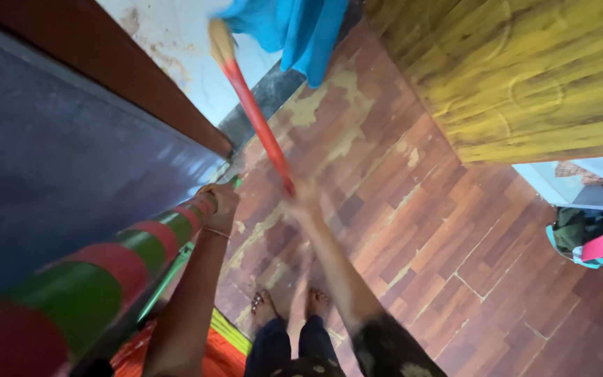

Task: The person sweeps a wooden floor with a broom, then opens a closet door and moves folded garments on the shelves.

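Right hand: fingers clenched, blurred, on the low end of a red-handled broom; long axis rises up-left toward the wall. Left hand: fingers clasped round a red-and-green striped pole, nearer the body, above the wooden floor.

The left arm is stretched forward from the lower frame, bare to the wrist, where a thin bangle is worn; the left hand is closed in a fist. The right arm, sleeved at the upper part, is extended forward, the right hand motion-blurred and curled shut. Two bare feet are seen below.
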